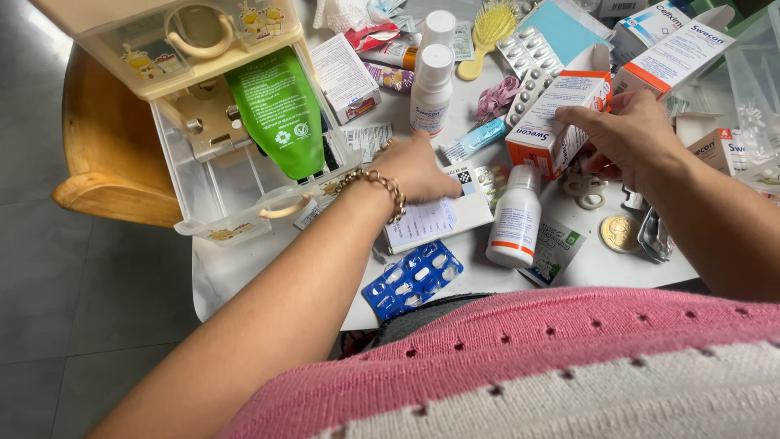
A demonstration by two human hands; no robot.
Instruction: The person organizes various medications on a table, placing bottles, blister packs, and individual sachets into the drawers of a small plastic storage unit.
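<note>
The right hand [630, 134] pinches an orange-and-white carton [556, 122] by its end, tilted over the table [215, 280] as if to read it, while the left hand [414, 167] (fingers flat, gripping nothing) presses a white box [439, 219] nearer.

a gold chain bracelet [380, 184] is worn on the left wrist. both arms are left bare, no sleeves seen. a pink knit top [569, 358] with small eyelet holes is worn, banded cream at the bottom.

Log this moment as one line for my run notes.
left hand: on white carton | right hand: holding orange-white box | open drawer: green pouch
</note>
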